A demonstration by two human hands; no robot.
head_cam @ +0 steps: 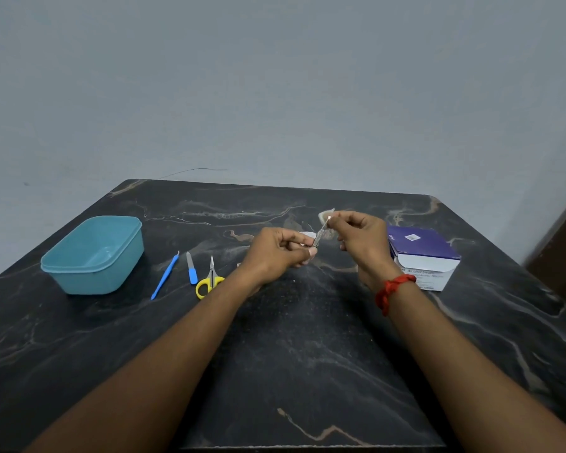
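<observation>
Fingers of the left hand are curled and pinch the lower end of a thin, silvery metal manicure tool, which slants up towards the right hand. That hand's fingers are bent and pinch a small pale swab pad around the tool's upper tip. Both things are held in the air above the middle of the dark marbled table. The tool looks light, stiff and smooth, so it may slip under a damp wipe; a firm pinch low on the shank, away from the tip, seems the safest hold. The pad looks soft and limp and should fold round the metal easily. At the left stands a teal rectangular plastic tub, with only its own smooth floor showing inside. At the right, just behind the right wrist, sits a purple and white cardboard box of alcohol swabs; its contents are hidden. Between tub and hands lie a slim blue plastic pusher, a blue-handled nail file and yellow-handled scissors.
</observation>
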